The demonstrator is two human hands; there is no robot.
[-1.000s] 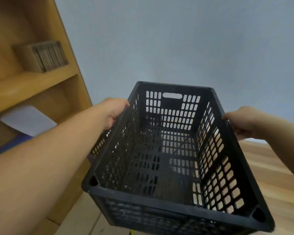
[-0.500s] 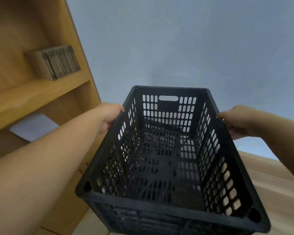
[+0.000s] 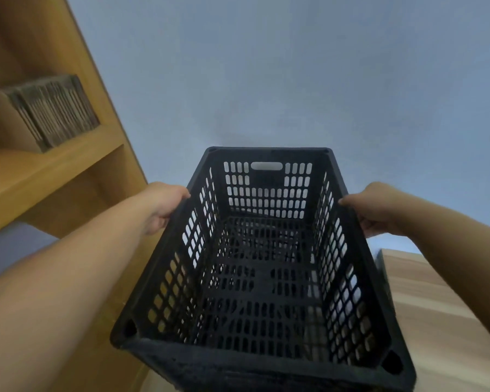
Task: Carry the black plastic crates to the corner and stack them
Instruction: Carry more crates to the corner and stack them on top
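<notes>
Our left hand (image 3: 164, 206) grips the left long rim of the black plastic crate (image 3: 263, 278), and our right hand (image 3: 375, 207) clasps the right rim, fingers curled under the edge. The crate hangs between them, a rectangular tub of matte plastic, walls and floor pierced by rows of rounded slots, with an oval handle cutout in its far wall at 12 o'clock. At 10 o'clock, a smooth wooden shelf (image 3: 54, 168) carries stacked corrugated cardboard (image 3: 54, 111). At 4 o'clock lies pale wood-grain floor (image 3: 441, 321). We read no writing.
</notes>
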